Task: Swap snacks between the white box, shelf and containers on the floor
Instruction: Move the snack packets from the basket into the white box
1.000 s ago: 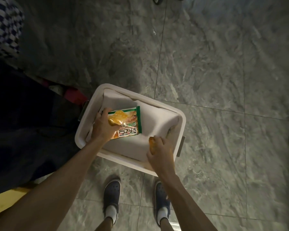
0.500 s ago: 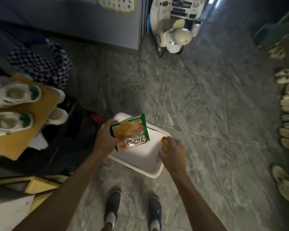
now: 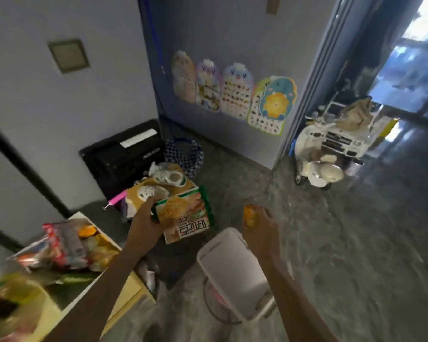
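Observation:
My left hand grips a flat green-and-orange snack packet, held up in the air above the floor. A small orange snack is held in my right hand, fingers curled round it, above the far end of the white container. That container stands on the floor below and between my hands, and its inside looks bare. At the lower left a box with a white rim holds several colourful snack bags.
White shoes lie on brown cardboard beyond my left hand, with a checked bag and a black case behind. A white toy scooter stands at the right by the doorway. Grey marble floor spreads to the right.
Both hands have lifted their snacks out of the white container and up. My view has swung upward from the floor to the wall, and the snack box has come into sight at the lower left.

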The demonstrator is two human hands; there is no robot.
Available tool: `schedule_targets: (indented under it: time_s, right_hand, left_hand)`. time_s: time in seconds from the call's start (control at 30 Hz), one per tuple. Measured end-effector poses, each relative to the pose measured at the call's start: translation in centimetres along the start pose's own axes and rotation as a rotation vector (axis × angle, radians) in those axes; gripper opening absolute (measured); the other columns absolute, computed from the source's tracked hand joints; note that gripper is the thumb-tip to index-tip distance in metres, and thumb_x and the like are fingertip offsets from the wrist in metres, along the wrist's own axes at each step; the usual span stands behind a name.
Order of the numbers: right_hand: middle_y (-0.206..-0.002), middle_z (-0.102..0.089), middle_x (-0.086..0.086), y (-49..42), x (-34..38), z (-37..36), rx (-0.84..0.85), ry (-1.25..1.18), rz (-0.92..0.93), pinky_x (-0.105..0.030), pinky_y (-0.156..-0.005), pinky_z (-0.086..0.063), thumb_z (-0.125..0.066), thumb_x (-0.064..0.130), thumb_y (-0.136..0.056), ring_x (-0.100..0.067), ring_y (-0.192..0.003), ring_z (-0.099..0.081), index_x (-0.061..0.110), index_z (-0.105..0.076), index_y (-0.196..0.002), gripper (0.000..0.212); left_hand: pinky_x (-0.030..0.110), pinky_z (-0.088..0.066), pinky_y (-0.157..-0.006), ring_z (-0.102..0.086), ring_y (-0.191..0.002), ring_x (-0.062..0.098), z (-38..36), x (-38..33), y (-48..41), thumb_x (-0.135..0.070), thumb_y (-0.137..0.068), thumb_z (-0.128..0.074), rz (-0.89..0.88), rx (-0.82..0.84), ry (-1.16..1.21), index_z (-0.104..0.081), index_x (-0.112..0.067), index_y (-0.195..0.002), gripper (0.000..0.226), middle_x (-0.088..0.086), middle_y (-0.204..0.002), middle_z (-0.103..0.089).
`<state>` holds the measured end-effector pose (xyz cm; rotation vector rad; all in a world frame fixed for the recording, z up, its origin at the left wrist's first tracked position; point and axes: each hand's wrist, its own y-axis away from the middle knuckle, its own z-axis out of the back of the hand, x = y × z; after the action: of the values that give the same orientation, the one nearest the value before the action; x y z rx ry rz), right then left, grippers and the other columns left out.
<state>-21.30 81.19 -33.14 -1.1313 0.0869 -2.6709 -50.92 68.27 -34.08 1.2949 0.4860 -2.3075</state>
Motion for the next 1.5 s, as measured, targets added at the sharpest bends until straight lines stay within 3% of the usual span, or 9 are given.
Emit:
schedule_targets:
  time_s: [0.07,0.23,0.5,0.6,0.83,0.97,1.23,1.4,1.5]
  right_hand:
    - [-0.124,-0.067,-0.015,-0.4,3.4,-2.2,0.051,-0.044,0.086,-0.033,-0.079,-0.047,-0.078,0.011,-0.084,-0.036,-0.103,-0.068,0.013,-0.07,-0.125,0.042]
    - [-0.136,-0.064,-0.007,-0.4,12.0,-10.4,0.163,-0.094,0.349,-0.025,-0.092,-0.042,-0.078,0.02,-0.09,-0.024,-0.12,-0.062,0.017,-0.061,-0.142,0.055]
    - [-0.134,-0.065,0.001,2.6,23.3,-23.9,0.333,-0.197,0.561,-0.036,-0.105,-0.054,-0.078,0.033,-0.092,-0.015,-0.125,-0.061,0.022,-0.056,-0.143,0.057]
    - [-0.13,-0.066,0.005,4.1,24.8,-27.5,0.41,-0.201,0.564,-0.035,-0.102,-0.056,-0.08,0.031,-0.09,-0.011,-0.121,-0.062,0.024,-0.056,-0.142,0.057]
    - [-0.123,-0.066,0.012,5.7,24.3,-32.5,0.586,-0.112,0.563,-0.009,-0.086,-0.051,-0.08,0.035,-0.092,-0.001,-0.112,-0.063,0.024,-0.06,-0.136,0.05]
    - [-0.117,-0.067,0.012,4.5,22.9,-35.4,0.666,-0.084,0.548,-0.018,-0.089,-0.058,-0.08,0.039,-0.091,-0.001,-0.106,-0.066,0.027,-0.063,-0.129,0.044]
    - [-0.128,-0.063,0.014,1.0,21.3,-41.9,0.9,-0.068,0.57,-0.012,-0.085,-0.05,-0.083,0.031,-0.09,0.003,-0.106,-0.061,0.029,-0.061,-0.136,0.051]
    - [-0.134,-0.064,0.012,-0.1,20.5,-46.6,1.069,-0.066,0.596,-0.037,-0.106,-0.055,-0.086,0.026,-0.087,-0.005,-0.122,-0.061,0.03,-0.06,-0.14,0.059]
    - [-0.146,-0.057,0.003,0.0,20.6,-47.8,1.134,-0.042,0.578,-0.035,-0.113,-0.048,-0.089,0.028,-0.085,-0.013,-0.131,-0.055,0.021,-0.054,-0.149,0.073]
  left_hand:
    - [0.021,-0.056,-0.074,-0.07,-0.096,0.006,3.9,0.6,1.2,-0.026,-0.079,-0.095,0.044,-0.105,-0.005,-0.056,-0.038,-0.126,0.062,-0.01,-0.111,-0.073]
    - [0.029,-0.064,-0.069,-0.075,-0.095,0.012,14.0,4.3,4.3,-0.015,-0.082,-0.092,0.181,-0.271,-0.007,-0.059,-0.038,-0.125,0.058,-0.01,-0.109,-0.075]
    - [0.02,-0.059,-0.06,-0.075,-0.086,0.02,26.8,14.2,8.8,-0.009,-0.076,-0.096,0.33,-0.515,-0.006,-0.062,-0.043,-0.112,0.06,0.003,-0.109,-0.073]
    - [0.032,-0.065,-0.075,-0.07,-0.093,0.019,28.3,17.1,9.9,-0.015,-0.076,-0.096,0.392,-0.525,-0.055,-0.06,-0.041,-0.121,0.064,0.002,-0.116,-0.066]
    - [0.027,-0.061,-0.076,-0.067,-0.106,0.017,24.5,21.8,12.3,-0.024,-0.076,-0.095,0.482,-0.492,-0.046,-0.056,-0.045,-0.124,0.066,-0.006,-0.125,-0.062]
    - [0.015,-0.058,-0.06,-0.067,-0.102,0.016,20.4,23.3,12.8,-0.02,-0.086,-0.089,0.537,-0.492,-0.042,-0.052,-0.044,-0.126,0.06,-0.007,-0.127,-0.056]
    - [0.031,-0.064,-0.072,-0.068,-0.095,0.012,15.6,27.2,10.9,-0.021,-0.086,-0.088,0.556,-0.53,-0.141,-0.057,-0.044,-0.128,0.057,-0.01,-0.12,-0.058]
    - [0.016,-0.053,-0.076,-0.061,-0.097,0.008,14.8,28.1,10.9,-0.019,-0.084,-0.091,0.516,-0.438,-0.246,-0.059,-0.038,-0.13,0.059,-0.009,-0.12,-0.057]
    - [0.027,-0.058,-0.074,-0.059,-0.096,0.002,13.5,28.3,12.1,-0.025,-0.075,-0.095,0.538,-0.406,-0.2,-0.058,-0.043,-0.129,0.068,-0.011,-0.119,-0.056]
